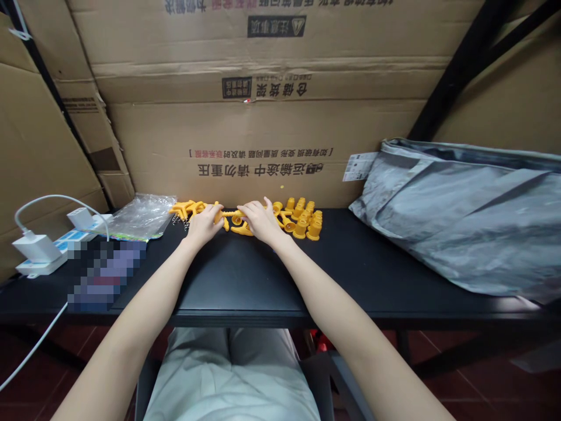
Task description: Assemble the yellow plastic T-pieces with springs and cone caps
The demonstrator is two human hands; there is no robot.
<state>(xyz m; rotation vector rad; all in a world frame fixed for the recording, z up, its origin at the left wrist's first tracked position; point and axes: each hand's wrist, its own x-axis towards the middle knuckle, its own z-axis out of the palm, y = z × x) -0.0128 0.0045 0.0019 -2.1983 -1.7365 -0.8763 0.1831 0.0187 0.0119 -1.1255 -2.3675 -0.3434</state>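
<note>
A yellow plastic piece with a ridged, screw-like shaft (pixel 230 214) spans the gap between my hands, just above the desk. My left hand (pixel 204 224) has its fingers closed on its left end. My right hand (pixel 259 221) bends its fingers over the right end, thumb side up, and hides that end. Under and beside the hands lie loose yellow parts, among them a curved yellow piece (pixel 241 230). Left of my left hand is a pile of yellow branched pieces (pixel 186 207) with small metal springs (pixel 181 221). Several yellow flanged cups (pixel 301 227) stand right of my right hand.
A clear plastic bag (pixel 146 211) lies at the back left, near a white power strip (pixel 41 264) with chargers and a cable. A pixelated flat item (pixel 107 278) lies in front. A large grey bag (pixel 438 219) occupies the right. Printed cardboard (pixel 263 126) walls off the back.
</note>
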